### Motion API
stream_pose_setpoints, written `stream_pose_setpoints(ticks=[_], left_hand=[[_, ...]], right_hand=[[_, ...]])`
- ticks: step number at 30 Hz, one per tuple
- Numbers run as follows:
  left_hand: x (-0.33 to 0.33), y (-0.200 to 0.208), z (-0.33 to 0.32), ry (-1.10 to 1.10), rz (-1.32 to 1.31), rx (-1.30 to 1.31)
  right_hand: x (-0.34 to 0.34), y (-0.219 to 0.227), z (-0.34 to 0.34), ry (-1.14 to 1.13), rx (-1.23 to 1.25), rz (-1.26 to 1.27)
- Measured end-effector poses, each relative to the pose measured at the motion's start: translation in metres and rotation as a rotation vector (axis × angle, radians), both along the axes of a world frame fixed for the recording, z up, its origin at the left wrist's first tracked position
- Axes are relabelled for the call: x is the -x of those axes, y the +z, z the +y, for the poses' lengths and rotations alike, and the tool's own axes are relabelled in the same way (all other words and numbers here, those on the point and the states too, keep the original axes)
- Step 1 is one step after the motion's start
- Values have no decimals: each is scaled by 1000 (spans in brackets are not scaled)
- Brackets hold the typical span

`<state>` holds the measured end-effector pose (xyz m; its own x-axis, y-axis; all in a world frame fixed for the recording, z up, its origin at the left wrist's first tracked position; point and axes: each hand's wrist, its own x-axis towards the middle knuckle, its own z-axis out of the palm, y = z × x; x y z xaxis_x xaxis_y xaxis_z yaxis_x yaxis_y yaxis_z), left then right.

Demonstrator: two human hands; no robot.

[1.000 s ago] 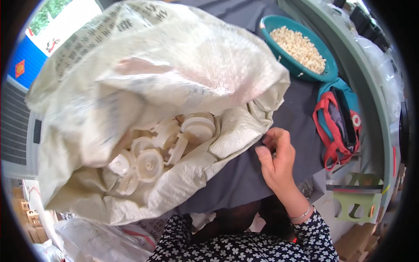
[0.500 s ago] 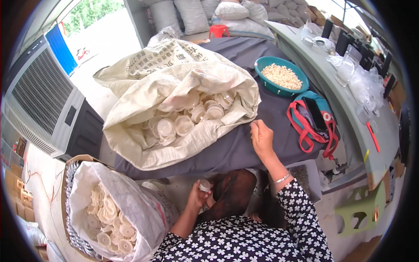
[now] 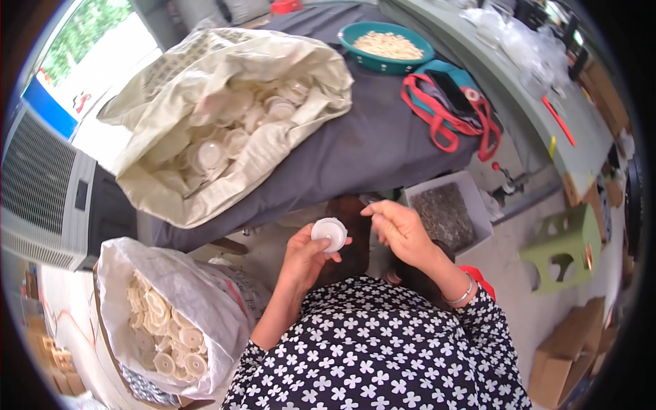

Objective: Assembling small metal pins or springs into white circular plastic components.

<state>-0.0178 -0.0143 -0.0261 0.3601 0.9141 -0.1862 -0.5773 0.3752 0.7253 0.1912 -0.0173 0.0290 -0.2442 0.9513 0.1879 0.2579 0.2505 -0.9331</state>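
My left hand (image 3: 301, 261) grips a round white plastic cap (image 3: 331, 231) with a raised rim, thumb across its face. To the right of it, apart from the cap, is my right hand (image 3: 408, 236), fingers bent together and the index finger leading; whatever it pinches, if anything, is too small to make out. Beyond both hands, a large cream woven sack (image 3: 260, 183) lies open on the cloth-covered table, with several similar white caps (image 3: 210, 156) inside. By my left forearm stands a white sack (image 3: 222, 321) holding cream-coloured round caps (image 3: 164, 314).
A teal basin (image 3: 348, 49) of small cream pieces sits on the dark tablecloth (image 3: 372, 147), beside a red-and-teal bag (image 3: 444, 140) with a phone (image 3: 451, 92). Below the table is a grey bin (image 3: 478, 205) of dark bits. A green stool (image 3: 564, 246) stands at right, an air cooler (image 3: 41, 184) at left.
My left hand has come up with the cap, its face now turned into view. My right hand has moved from the table edge down toward it. The whole view has shifted downward.
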Motion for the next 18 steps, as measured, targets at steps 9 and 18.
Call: stream_pose_setpoints(ticks=[9,18], left_hand=[[-26,19,-5,-144,26,-31],[-32,20,-13,-149,239,-104]], right_hand=[[-16,11,-48,19,82,-98],[-8,0,-48,-157,142,-53]])
